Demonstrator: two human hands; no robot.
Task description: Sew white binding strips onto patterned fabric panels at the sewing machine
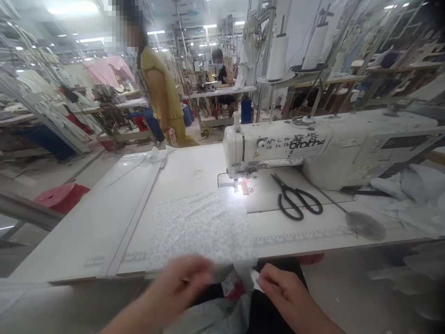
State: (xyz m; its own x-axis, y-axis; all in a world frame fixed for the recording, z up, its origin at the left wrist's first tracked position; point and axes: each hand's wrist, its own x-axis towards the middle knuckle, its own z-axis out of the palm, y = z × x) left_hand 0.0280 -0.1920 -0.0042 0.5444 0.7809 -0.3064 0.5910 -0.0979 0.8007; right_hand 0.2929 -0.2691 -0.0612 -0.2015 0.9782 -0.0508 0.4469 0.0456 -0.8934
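Note:
A pale cloth with a grey spotted print (201, 222) lies flat on the sewing table, its far right corner by the lit needle area of a white sewing machine (274, 144). Over the table's front edge, part of the cloth hangs down between my hands. My left hand (184, 283) is at the cloth's near edge, its fingers curled but smeared by motion, so their hold is unclear. Just right of the hanging part, my right hand (283, 290) pinches a small white piece of cloth (256, 278). Grey-green fabric (215, 315) rests on my lap.
Black-handled scissors (295, 197) lie right of the needle. Beyond them are a round grey pad on a rod (365, 225) and crumpled pale fabric (410, 197). A measuring tape (302, 236) runs along the front edge. A person in yellow (162, 88) stands beyond the table.

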